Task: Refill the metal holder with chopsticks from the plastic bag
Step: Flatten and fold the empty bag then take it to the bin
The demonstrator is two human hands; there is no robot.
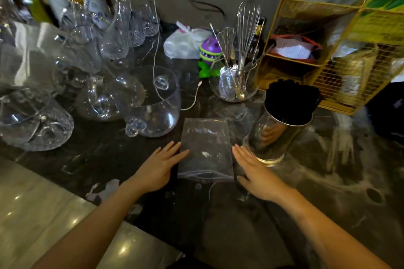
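Observation:
A clear plastic zip bag [205, 148] lies flat on the dark counter, with no chopsticks showing inside it. To its right stands the shiny metal holder [273, 135], packed with black chopsticks [291, 99] that stick out of its top. My left hand [159, 166] rests flat, fingers apart, touching the bag's left edge. My right hand [253, 170] lies flat beside the bag's right edge, just in front of the holder. Neither hand holds anything.
Large glass bowls [157, 102] and several glasses crowd the left and back. A glass jar with a whisk [236, 78], a purple toy [209, 50], a white bag [185, 43] and a charging cable sit behind. A yellow wire rack [341, 50] stands at the right.

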